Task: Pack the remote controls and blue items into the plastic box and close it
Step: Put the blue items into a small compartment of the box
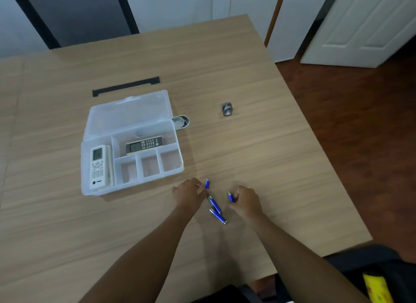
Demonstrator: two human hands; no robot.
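A clear plastic box (99, 191) stands open on the table, its lid (128, 115) folded back. A white remote (98, 165) lies in its left compartment and a dark remote (144, 145) in the long rear one. Three small front compartments hold nothing. Several blue cylinders lie near the table's front: one (207, 183) beside my left hand (188, 193), two (215, 204) (218, 216) between my hands. My right hand (246, 201) pinches another blue cylinder (230, 196). My left hand rests with fingers curled next to the cylinders, holding nothing that I can see.
A round metal tin (182, 122) sits behind the box's right corner. A small grey metal piece (227, 109) stands further right. A black strip (126, 86) lies behind the box. The table edge (315, 145) runs along the right, with wood floor beyond.
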